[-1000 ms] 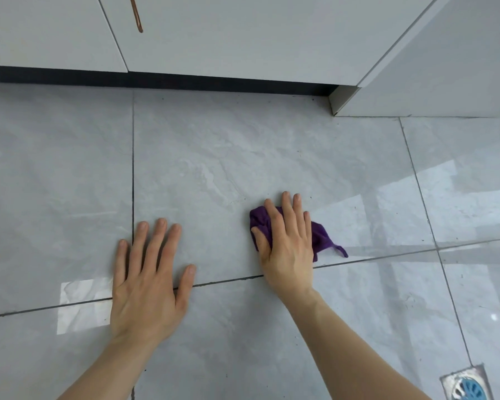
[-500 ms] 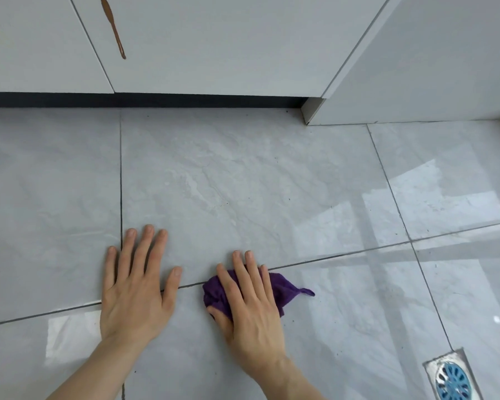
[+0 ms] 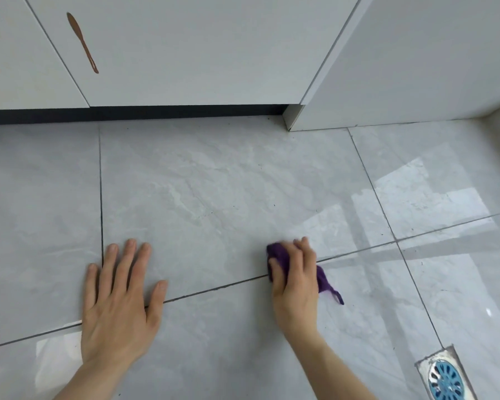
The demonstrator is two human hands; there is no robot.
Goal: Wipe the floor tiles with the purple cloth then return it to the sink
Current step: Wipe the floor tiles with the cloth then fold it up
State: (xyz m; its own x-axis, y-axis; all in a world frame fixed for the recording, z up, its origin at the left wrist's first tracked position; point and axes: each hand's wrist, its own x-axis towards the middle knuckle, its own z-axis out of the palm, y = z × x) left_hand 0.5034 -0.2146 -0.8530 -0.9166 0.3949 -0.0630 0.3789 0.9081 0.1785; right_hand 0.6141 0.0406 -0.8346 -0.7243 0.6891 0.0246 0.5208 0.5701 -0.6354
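Note:
The purple cloth point(image 3: 279, 259) is bunched on the grey floor tiles point(image 3: 214, 197), mostly covered by my right hand point(image 3: 296, 280), which presses down on it across a grout line. A thin purple loop of the cloth trails out to the right of the hand. My left hand point(image 3: 120, 295) lies flat on the tiles to the left, fingers spread, holding nothing. No sink is in view.
White cabinet doors point(image 3: 185, 53) with a brown handle point(image 3: 83, 41) and a dark toe-kick run along the back. A white panel point(image 3: 416, 67) juts out at the right. A floor drain with a blue grate point(image 3: 445, 376) sits at the bottom right.
My right hand slid the cloth back toward me and to the left, then out to the right again. The left hand stayed planted. The view tilted up a little.

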